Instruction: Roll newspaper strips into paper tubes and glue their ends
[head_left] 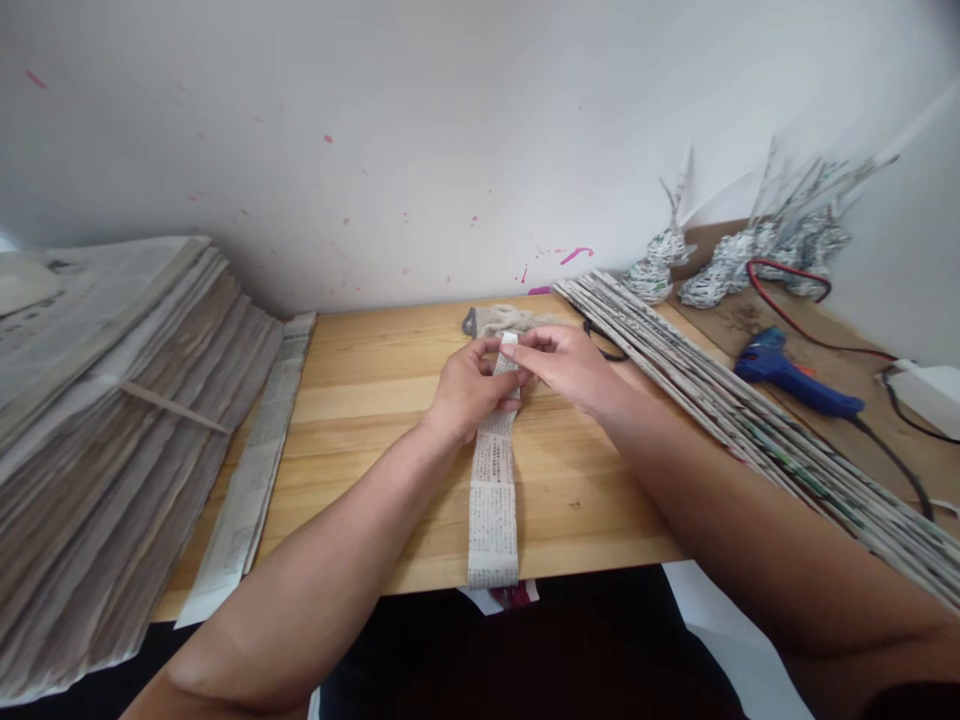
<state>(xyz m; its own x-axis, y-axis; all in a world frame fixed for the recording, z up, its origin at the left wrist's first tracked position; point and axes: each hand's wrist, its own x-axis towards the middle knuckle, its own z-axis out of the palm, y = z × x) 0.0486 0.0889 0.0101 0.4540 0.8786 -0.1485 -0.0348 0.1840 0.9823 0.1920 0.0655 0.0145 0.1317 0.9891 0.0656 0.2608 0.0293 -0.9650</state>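
A narrow newspaper strip [493, 510] runs lengthwise over the wooden table, its near end at the front edge. My left hand [474, 385] grips the strip's far part from the left, fingers closed on it. From the right, my right hand [559, 362] pinches the same strip near its far tip, thumb and fingers together. Both hands almost meet there. Just beyond them lies a small bundle of pale cord or cloth [514, 319], partly hidden by the hands.
A tall stack of newspaper [150, 400] and more cut strips [262, 460] are at left. Rolled paper sticks [720, 420] lie at right. Beyond them are a blue glue gun [799, 375], a red cable [787, 310] and woven paper figures [656, 265] by the wall.
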